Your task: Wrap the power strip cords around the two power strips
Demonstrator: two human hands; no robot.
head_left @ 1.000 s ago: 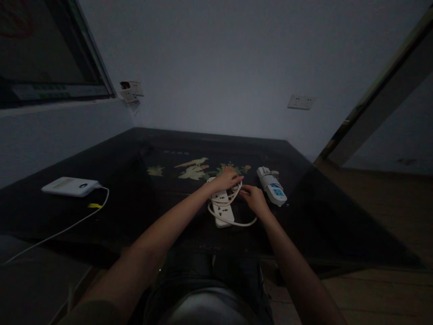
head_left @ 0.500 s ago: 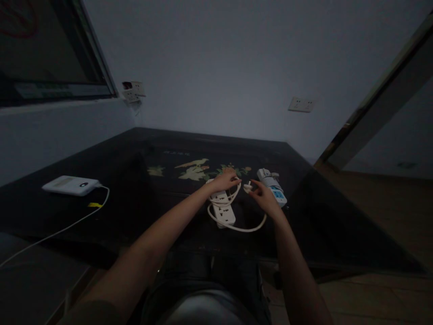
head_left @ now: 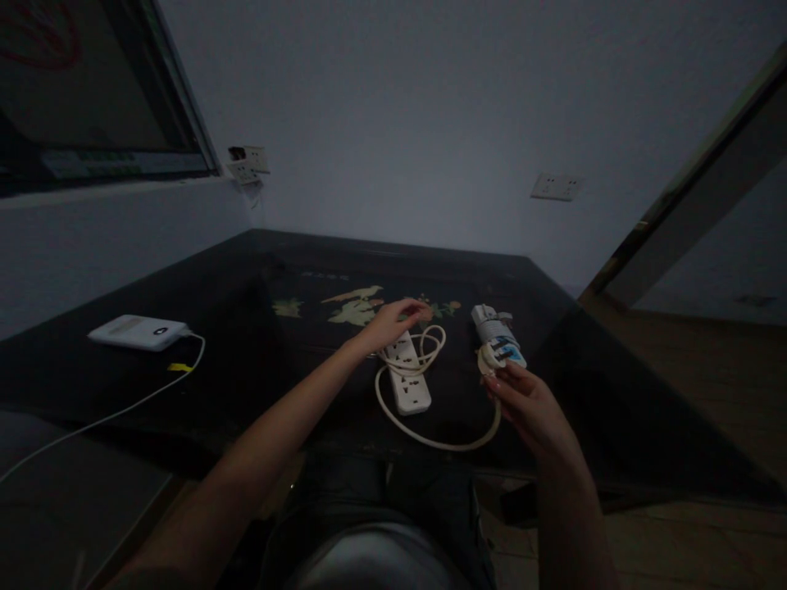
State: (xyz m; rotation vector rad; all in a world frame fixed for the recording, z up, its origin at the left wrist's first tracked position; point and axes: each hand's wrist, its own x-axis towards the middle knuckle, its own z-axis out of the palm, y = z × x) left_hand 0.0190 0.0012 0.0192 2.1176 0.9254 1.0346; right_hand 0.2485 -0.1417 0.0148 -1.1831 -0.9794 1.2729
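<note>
closest in, under the near edge of the black table: dark trousers. just past that edge, a slack white cord, bowed toward the body. at its right end, pinched between thumb and fingers of the right hand, a white plug. held to the right of the white power strip, clear of it, and far nearer to the right hand than to the left. pointed away and rightward, by the look of its dark pins, with its long axis along the same slant; too dim to be sure.

farther in, lying flat with sockets up: that power strip, with long axis running away from the body and far end leaning slightly left. over that far end, the left hand, with fingers loosely bent and thumb close by; cannot tell whether gripping anything. beyond the plug, overlapped by it in view, a second power strip, bound in its own lead; cannot tell if touching. well off to the left, a white device. at the back, a pale wall with a socket plate.
</note>
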